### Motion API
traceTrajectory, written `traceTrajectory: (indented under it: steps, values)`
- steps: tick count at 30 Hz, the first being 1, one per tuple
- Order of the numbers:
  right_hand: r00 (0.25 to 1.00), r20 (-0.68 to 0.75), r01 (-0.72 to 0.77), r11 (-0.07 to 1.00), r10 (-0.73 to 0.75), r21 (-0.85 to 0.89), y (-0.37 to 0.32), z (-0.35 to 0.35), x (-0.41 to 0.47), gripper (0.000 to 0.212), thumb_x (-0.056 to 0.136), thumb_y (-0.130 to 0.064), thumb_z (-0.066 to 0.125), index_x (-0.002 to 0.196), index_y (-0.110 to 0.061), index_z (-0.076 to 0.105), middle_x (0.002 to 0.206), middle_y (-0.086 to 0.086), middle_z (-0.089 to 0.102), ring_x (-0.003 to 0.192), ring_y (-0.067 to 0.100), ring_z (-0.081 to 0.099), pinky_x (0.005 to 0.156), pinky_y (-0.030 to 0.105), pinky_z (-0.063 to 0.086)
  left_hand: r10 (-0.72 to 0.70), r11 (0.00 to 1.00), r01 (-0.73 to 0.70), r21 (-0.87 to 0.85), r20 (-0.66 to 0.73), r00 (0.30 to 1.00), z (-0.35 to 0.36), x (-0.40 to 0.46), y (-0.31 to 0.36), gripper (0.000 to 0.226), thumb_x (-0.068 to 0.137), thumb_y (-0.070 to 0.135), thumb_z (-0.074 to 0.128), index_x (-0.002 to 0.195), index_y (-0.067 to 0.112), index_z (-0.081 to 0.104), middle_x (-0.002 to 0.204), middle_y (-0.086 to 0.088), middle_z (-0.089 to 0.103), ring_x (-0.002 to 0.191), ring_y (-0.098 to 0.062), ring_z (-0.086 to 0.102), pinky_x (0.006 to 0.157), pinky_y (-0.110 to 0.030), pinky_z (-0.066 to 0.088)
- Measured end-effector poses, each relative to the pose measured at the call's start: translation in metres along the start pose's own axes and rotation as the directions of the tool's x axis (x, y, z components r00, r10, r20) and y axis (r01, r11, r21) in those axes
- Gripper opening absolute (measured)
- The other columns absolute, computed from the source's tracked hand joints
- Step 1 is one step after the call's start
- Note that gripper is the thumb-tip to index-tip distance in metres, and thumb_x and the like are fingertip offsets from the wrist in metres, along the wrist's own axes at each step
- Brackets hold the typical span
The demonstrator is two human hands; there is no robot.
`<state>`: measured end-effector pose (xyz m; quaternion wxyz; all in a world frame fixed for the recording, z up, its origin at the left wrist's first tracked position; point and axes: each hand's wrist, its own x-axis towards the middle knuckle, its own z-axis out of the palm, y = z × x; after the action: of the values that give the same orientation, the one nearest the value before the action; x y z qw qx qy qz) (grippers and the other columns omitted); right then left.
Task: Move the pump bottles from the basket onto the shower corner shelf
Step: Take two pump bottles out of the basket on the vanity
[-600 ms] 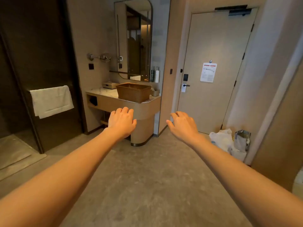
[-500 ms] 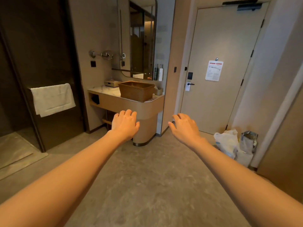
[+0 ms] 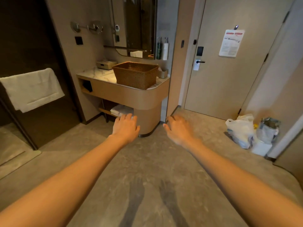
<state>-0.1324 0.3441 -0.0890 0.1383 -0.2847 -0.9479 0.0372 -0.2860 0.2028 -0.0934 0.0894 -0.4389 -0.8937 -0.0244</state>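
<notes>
A brown woven basket (image 3: 136, 74) stands on the marble top of a rounded vanity (image 3: 147, 99) ahead; its inside is hidden from here. On the wall behind it hang a dark pump bottle (image 3: 159, 49) and a white pump bottle (image 3: 166, 49). My left hand (image 3: 125, 126) and my right hand (image 3: 178, 130) stretch forward, palms down, fingers apart and holding nothing. Both hands are well short of the basket and lower in the view. No shower shelf is in sight.
A white towel (image 3: 32, 89) hangs on the dark panel at left, with a shower threshold below it. A closed door (image 3: 229, 63) is at right. Plastic bags (image 3: 241, 130) sit on the floor by the right wall. Folded towels (image 3: 121, 110) lie under the vanity.
The view has come closer to the vanity and tilted down; the basket looks larger. Both hands stay stretched out, fingers apart, and sit lower against the vanity's base.
</notes>
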Motion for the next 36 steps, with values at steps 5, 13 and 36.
traceTrajectory:
  steps: [5,13,36]
  values:
    - [0.999,0.032,0.043,0.998,-0.042,-0.04,0.028,0.041,0.103,0.046,0.097,-0.038,0.037,0.13,-0.009,0.049,0.13,0.013,0.053,0.124,0.03,0.042,0.096,0.042,0.039,-0.054,0.998,0.055,-0.014,0.041,0.998,0.041,0.1,-0.02,0.05,0.094,0.038,0.039,0.137,0.013,0.04,0.141,-0.01,0.044,0.13,-0.031,0.038,0.103,-0.045,0.036]
    - [0.997,-0.006,0.075,0.997,-0.075,0.021,0.078,0.056,0.297,0.043,0.097,-0.036,0.037,0.132,-0.012,0.047,0.133,0.012,0.052,0.126,0.03,0.042,0.099,0.044,0.04,-0.081,0.997,0.082,0.013,-0.075,0.994,0.036,0.283,-0.057,0.046,0.092,0.034,0.04,0.132,0.013,0.044,0.134,-0.01,0.05,0.123,-0.03,0.044,0.097,-0.043,0.04]
    - [0.989,-0.061,0.145,0.973,-0.136,0.18,0.059,0.18,0.749,0.04,0.096,-0.031,0.04,0.132,-0.015,0.046,0.131,0.011,0.053,0.123,0.03,0.045,0.1,0.043,0.04,-0.028,0.992,0.01,-0.125,-0.145,0.989,0.131,0.707,-0.208,0.038,0.092,0.026,0.044,0.127,0.012,0.047,0.13,-0.01,0.053,0.118,-0.026,0.049,0.098,-0.042,0.042]
